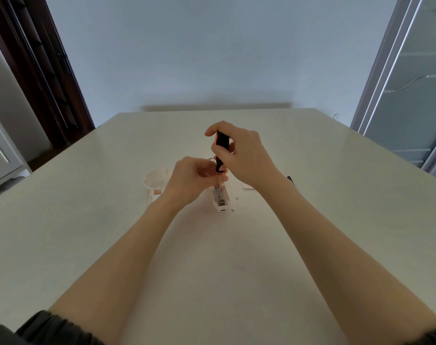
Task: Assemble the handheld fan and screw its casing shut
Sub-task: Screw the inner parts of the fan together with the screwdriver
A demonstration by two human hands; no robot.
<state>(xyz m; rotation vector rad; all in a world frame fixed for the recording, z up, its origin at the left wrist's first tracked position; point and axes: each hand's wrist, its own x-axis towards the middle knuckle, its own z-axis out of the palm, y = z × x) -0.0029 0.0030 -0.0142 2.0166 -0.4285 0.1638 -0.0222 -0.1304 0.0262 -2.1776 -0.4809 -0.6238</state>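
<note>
Pale table (pixel 237 257) fills the frame; the fan handle (pixel 220 200) lies at centre, its casing open. My right hand (pixel 239 155) is wrapped around the screwdriver (pixel 220 155), held upright over it, while my left hand (pixel 189 180) pinches near the shaft. Loose screws (pixel 234 204) lie just right; a slipped tip could scatter them or strip a head.

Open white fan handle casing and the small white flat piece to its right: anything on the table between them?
In the head view, two tiny loose screws lie between the open white fan handle casing and the small white flat piece.
</note>
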